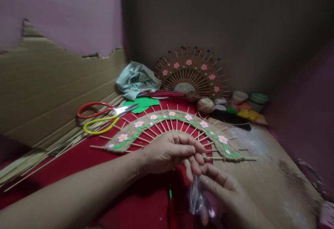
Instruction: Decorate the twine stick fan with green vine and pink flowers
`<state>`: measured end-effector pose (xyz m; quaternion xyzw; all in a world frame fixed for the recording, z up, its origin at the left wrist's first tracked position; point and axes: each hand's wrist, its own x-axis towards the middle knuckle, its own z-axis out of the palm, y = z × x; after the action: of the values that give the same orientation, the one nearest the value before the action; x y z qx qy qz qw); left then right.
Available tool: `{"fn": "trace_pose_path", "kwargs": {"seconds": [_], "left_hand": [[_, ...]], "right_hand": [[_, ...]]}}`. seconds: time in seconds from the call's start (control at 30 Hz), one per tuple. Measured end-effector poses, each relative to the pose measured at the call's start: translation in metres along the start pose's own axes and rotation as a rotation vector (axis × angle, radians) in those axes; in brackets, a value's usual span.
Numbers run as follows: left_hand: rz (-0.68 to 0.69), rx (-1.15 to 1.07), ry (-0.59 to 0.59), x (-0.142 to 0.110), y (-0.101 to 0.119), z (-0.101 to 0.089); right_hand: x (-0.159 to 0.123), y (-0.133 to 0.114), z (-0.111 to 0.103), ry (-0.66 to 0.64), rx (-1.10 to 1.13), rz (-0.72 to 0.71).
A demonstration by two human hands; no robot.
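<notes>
A small clear plastic bag (pixel 195 197) hangs below my fingers in the lower middle. My left hand (pixel 174 150) is closed, fingertips gathered at the bag's upper end. From the lower right, my right hand (pixel 221 189) pinches the bag between thumb and fingers. Small shiny bits show through the plastic, too blurred to name. Just beyond both hands lies a half-round fan (pixel 163 119) of thin sticks woven with brown twine. Pink flowers and a green wavy line decorate its band. My left hand covers part of its centre.
Scissors (pixel 114 112) with red and yellow handles lie left, beside long thin sticks (pixel 60 149). A finished-looking fan (pixel 189 69) leans at the back, near a pale cloth (pixel 138 79), a twine ball (pixel 206 105) and cups (pixel 239 97). A dark pen-like tool (pixel 171 201) lies in front.
</notes>
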<state>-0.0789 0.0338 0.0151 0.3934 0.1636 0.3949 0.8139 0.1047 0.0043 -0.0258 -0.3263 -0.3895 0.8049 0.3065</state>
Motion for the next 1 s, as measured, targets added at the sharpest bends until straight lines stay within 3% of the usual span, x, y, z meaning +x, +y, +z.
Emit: {"fn": "trace_pose_path", "kwargs": {"seconds": [0.17, 0.3, 0.57, 0.77, 0.87, 1.0], "left_hand": [[-0.077, 0.110, 0.051, -0.003, 0.002, -0.001], [0.005, 0.141, 0.138, -0.004, 0.003, 0.000], [-0.075, 0.073, -0.016, -0.003, 0.003, -0.006], [0.015, -0.015, -0.057, 0.002, -0.003, -0.007], [0.024, 0.001, -0.064, 0.001, 0.000, -0.004], [0.013, 0.222, 0.088, -0.006, 0.013, 0.002]], "right_hand": [[-0.007, -0.009, 0.005, -0.014, -0.051, 0.040], [-0.004, -0.005, 0.002, -0.024, -0.048, 0.048], [-0.003, -0.001, 0.002, -0.001, -0.062, 0.025], [-0.006, -0.002, 0.002, 0.084, -0.063, 0.012], [-0.006, -0.002, 0.003, 0.064, -0.056, 0.041], [-0.007, -0.004, 0.006, 0.064, -0.098, 0.032]]}}
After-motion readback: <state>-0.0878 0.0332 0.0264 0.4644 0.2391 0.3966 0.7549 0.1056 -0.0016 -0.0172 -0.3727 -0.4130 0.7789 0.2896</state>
